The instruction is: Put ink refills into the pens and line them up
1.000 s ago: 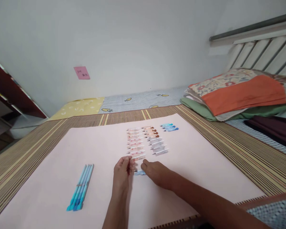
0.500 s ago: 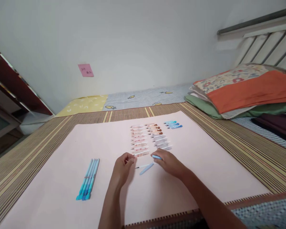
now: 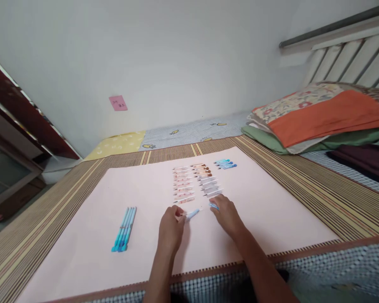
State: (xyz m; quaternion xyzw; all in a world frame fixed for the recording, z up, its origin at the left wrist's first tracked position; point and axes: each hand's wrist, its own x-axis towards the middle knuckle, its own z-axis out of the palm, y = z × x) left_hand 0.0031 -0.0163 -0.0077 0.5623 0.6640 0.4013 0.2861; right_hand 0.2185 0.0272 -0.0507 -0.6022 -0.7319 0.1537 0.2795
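My left hand [image 3: 172, 225] is closed, its thumb and finger pinching the left end of a thin white pen refill [image 3: 201, 208]. Beside that refill lies a light-blue pen part [image 3: 193, 213], partly overlapping it. On the right, my right hand [image 3: 226, 212] is closed around another light-blue pen piece [image 3: 213, 205], most of it hidden by the fingers. Just beyond my hands are a column of pink-patterned pen parts with refills [image 3: 183, 194] and a column of grey ones [image 3: 210, 188].
Brown-topped pens [image 3: 202, 170] and blue-topped pen parts [image 3: 226, 164] lie farther back on the pale pink sheet [image 3: 139, 181]. Several whole blue pens [image 3: 124, 230] lie together at left. A striped mat [image 3: 66, 189] lies underneath; folded bedding [image 3: 322, 115] is at right.
My left hand has come to the refill and closed on its end. The refill and blue part beside it have shifted. My right hand keeps its blue piece; the view has turned slightly.
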